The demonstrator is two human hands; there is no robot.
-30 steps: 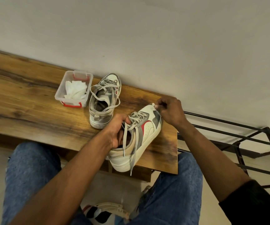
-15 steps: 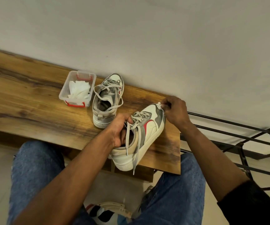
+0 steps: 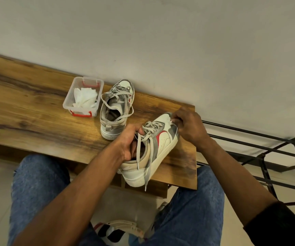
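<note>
The left hand (image 3: 130, 142) is gripping the near sneaker (image 3: 166, 142) by its collar, fingers curled inside the opening; its heel is hanging past the tabletop's (image 3: 28, 110) near edge, a loose lace (image 3: 147, 174) dangling. The right hand (image 3: 190, 126) is pinching a small white wad (image 3: 170, 121) against the sneaker's toe. Just behind, a second sneaker (image 3: 115, 110) is standing upright, the print on its heel too small to read. Beside it, a clear tub (image 3: 68, 101) with red clasps is holding white tissues (image 3: 84, 99).

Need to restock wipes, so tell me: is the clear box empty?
No, crumpled white tissue lies inside the clear box.
</note>
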